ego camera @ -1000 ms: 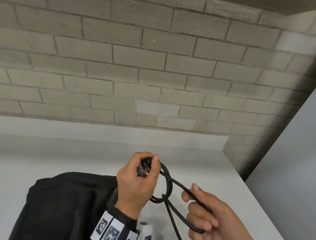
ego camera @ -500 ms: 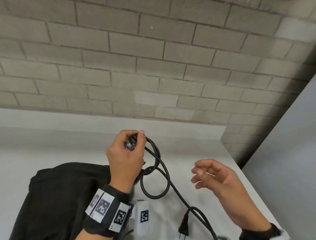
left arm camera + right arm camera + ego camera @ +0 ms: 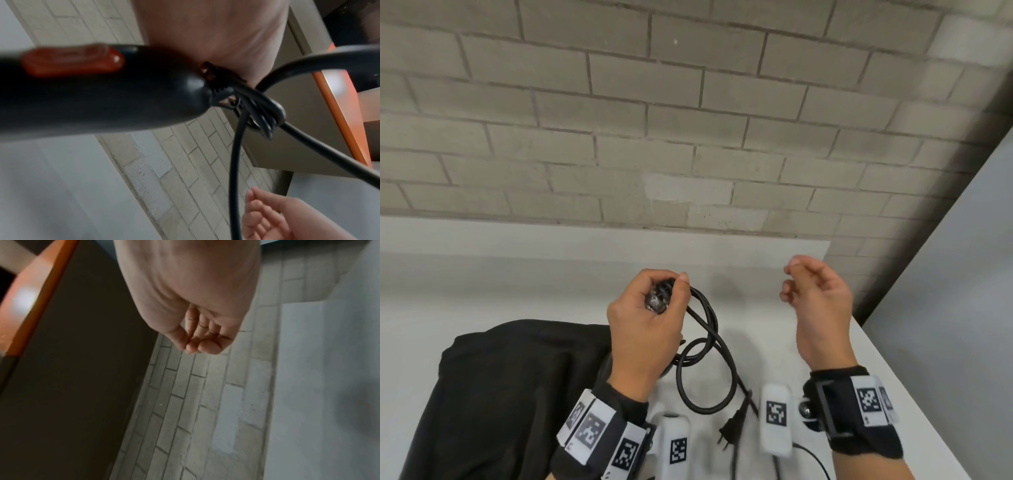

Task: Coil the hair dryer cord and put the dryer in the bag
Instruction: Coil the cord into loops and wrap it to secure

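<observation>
Right hand [image 3: 816, 308] has let go of cord [image 3: 705, 370] since a second ago; now raised beside it, fingers [image 3: 796, 272] loosely curled, holding nothing. Loops slack, plug [image 3: 732, 428] dangling low over white worktop [image 3: 774, 308]: coil looks undone, likely needs regathering. Left hand [image 3: 650, 322] clamped round dryer [image 3: 98, 91] handle end, held up over worktop. Dryer smooth black plastic, glossy red switch [image 3: 72, 60]; cord round, rubbery. Black bag [image 3: 517, 394], soft matte fabric, lies left, under left wrist.
</observation>
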Demonstrator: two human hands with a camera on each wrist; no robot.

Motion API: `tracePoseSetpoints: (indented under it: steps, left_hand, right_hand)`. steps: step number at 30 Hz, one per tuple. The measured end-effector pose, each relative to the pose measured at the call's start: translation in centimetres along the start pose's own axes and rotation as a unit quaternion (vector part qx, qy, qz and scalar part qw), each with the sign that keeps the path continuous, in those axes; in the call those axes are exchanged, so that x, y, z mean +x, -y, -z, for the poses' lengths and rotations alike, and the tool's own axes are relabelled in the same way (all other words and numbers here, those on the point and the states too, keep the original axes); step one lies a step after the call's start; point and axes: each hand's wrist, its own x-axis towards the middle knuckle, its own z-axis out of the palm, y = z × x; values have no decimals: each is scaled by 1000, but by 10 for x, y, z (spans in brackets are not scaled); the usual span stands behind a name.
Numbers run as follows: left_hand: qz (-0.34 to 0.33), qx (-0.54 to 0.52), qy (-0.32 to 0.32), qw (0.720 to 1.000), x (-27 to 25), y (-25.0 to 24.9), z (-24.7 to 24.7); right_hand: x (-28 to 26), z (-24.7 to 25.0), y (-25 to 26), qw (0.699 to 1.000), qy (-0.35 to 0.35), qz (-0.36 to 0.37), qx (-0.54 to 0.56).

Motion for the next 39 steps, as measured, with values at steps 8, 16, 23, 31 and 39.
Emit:
tracePoseSetpoints:
  steps: [8,16,23,31,39]
  left_hand:
    - [-3,-2,-16,1000,5,7,5]
    - [-8,17,-54,998,7,2,-2]
    - [-23,22,-47,998,5,0,-6]
    - [-17,39,-88,995,27,7,10]
    - [-28,36,-51,998,15,1,3]
  right_hand:
    - [-7,-3,45,974,21,191,-117]
    - [-119,-11,6,897,314,152,-272]
    - [-142,-15,-11,802,391,199,-406]
    - [-141,24,24,676,585,193,-404]
    - [-149,27,42,680,472,39,-559]
